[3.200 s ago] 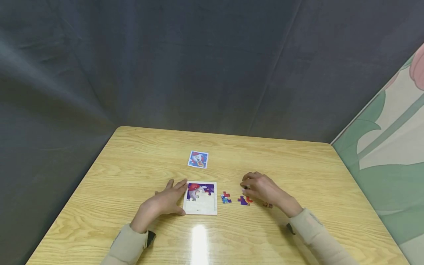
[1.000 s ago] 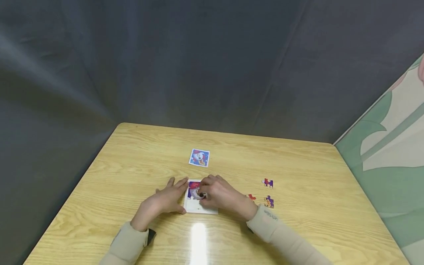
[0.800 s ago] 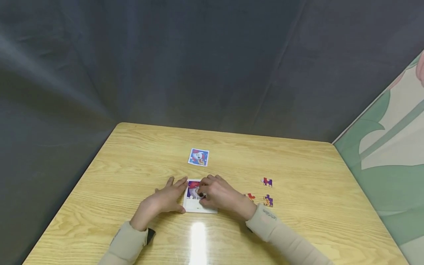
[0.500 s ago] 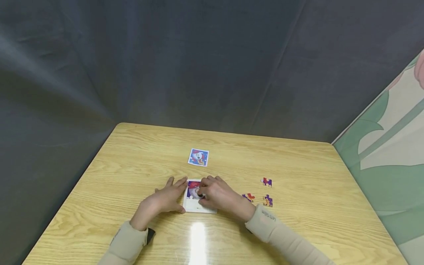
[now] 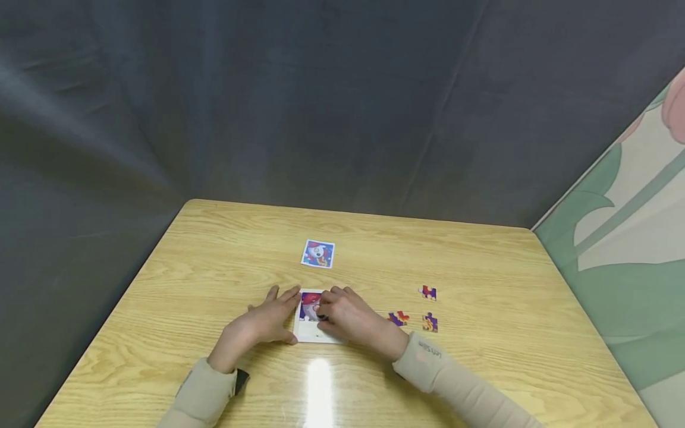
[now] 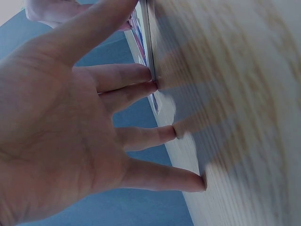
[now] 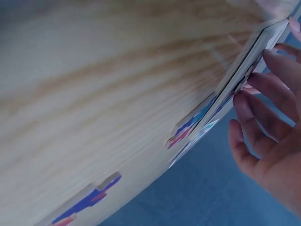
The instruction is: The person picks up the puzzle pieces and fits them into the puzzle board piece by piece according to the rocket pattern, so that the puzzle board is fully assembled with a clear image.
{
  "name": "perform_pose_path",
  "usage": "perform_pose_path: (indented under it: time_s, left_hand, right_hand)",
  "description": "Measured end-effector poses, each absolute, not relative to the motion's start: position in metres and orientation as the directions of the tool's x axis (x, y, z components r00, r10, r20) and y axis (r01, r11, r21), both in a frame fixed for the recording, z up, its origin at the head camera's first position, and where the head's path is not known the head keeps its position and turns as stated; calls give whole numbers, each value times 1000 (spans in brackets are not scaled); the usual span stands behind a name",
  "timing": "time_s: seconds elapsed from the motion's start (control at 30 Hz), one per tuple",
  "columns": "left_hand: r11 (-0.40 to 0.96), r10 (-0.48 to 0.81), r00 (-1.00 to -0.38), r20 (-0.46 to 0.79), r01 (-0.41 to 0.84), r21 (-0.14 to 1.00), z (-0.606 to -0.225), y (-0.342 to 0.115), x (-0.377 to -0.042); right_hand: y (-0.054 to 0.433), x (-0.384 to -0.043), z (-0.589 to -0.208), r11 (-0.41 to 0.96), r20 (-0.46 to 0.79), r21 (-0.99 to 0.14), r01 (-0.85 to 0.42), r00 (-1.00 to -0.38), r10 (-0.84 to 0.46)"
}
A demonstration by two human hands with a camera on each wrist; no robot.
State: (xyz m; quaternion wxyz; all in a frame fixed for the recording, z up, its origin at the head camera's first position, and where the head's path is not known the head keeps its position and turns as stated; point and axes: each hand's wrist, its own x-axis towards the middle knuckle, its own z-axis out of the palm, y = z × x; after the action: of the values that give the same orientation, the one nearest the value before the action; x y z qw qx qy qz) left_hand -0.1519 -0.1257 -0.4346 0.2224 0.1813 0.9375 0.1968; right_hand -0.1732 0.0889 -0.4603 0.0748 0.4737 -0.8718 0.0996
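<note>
I find the jigsaw piece (image 5: 321,317), part black, at the middle of the puzzle tray (image 5: 313,334), pinched between the thumb and fingers of the right hand (image 5: 348,315). I cannot tell whether it is seated, as those fingers cover most of it. The puzzle tray lies flat; its upper left holds fitted pieces (image 5: 309,299) in red, purple and white, and its pale base shows along the lower part.

The left hand (image 5: 262,324) grasps nothing: its fingers are spread, with the thumb and index finger touching the tray's left edge. From the left wrist camera I see other fingertips resting on the tabletop (image 5: 214,267).

Just beside the tray, my right wrist view records a blue-and-red piece (image 7: 193,123) lying flat. Farther right I note a purple-and-red piece (image 5: 398,318), a yellow-and-purple piece (image 5: 430,322) and, above that, a red-and-purple piece (image 5: 429,292).

Beyond the tray lies a picture card (image 5: 318,254) with a white border. Both forearms wear beige sleeves (image 5: 428,364). A dark curtain (image 5: 321,107) backs the wood-grain tabletop; a floral panel (image 5: 631,255) stands to the right.
</note>
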Motion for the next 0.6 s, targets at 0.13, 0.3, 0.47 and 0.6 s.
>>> perform_pose_path:
  time_s: [0.13, 0.3, 0.47, 0.6]
  left_hand:
    - [854, 428, -838, -337, 254, 453, -436, -127, -152]
    - [854, 428, -838, -337, 255, 453, -436, -127, -152]
    - [855, 431, -838, -334, 260, 450, -435, -127, -152]
    - [853, 434, -838, -332, 263, 450, -435, -126, -151]
  right_hand:
    - [86, -171, -461, 549, 226, -91, -831, -554, -801]
    - [85, -168, -463, 572, 252, -117, -812, -581, -774]
    - [84, -165, -463, 605, 253, -162, -779, -626, -738]
    - [83, -162, -462, 635, 242, -158, -756, -653, -718]
